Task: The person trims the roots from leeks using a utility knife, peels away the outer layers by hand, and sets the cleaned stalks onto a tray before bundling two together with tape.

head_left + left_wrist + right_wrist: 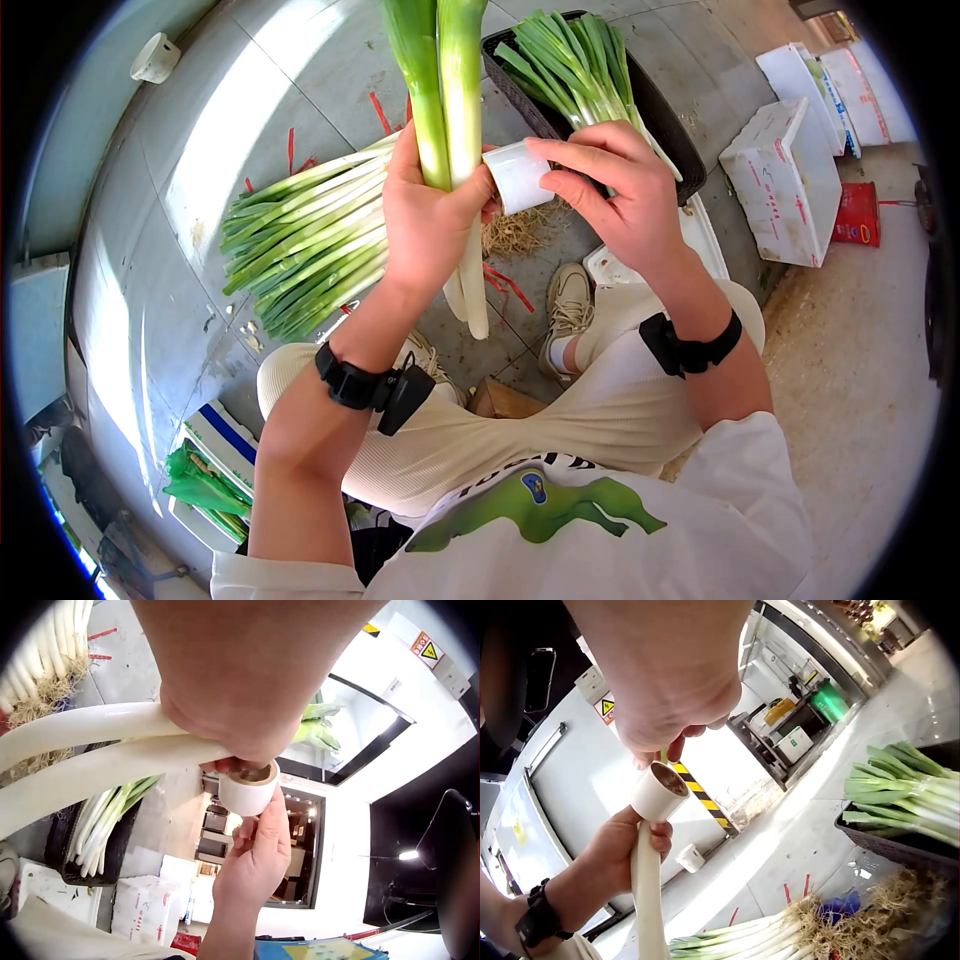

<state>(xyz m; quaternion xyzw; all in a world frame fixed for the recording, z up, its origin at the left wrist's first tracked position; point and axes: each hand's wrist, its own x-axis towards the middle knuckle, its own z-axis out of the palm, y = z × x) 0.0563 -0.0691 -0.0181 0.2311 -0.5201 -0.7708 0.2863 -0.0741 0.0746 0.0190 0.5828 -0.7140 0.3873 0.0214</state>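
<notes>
My left hand (430, 215) grips two thick leeks (460, 90) side by side, held upright with green tops away from me and white stems hanging below the fist. A white tape roll (520, 180) sits against the left hand's fingertips, its brown core showing in the left wrist view. The right hand (625, 190) pinches the roll's right side between thumb and fingers. On the floor to the left lies a pile of long leeks (310, 230), with dry roots (520, 232) at its right end, partly behind the roll.
A dark crate (675, 100) holding a bunch of leeks (575, 60) stands ahead on the right. White foam boxes (785, 185) and a red tin (857, 213) are farther right. Red strips (513, 285) lie on the floor. At lower left is a box with green leaves (205, 490).
</notes>
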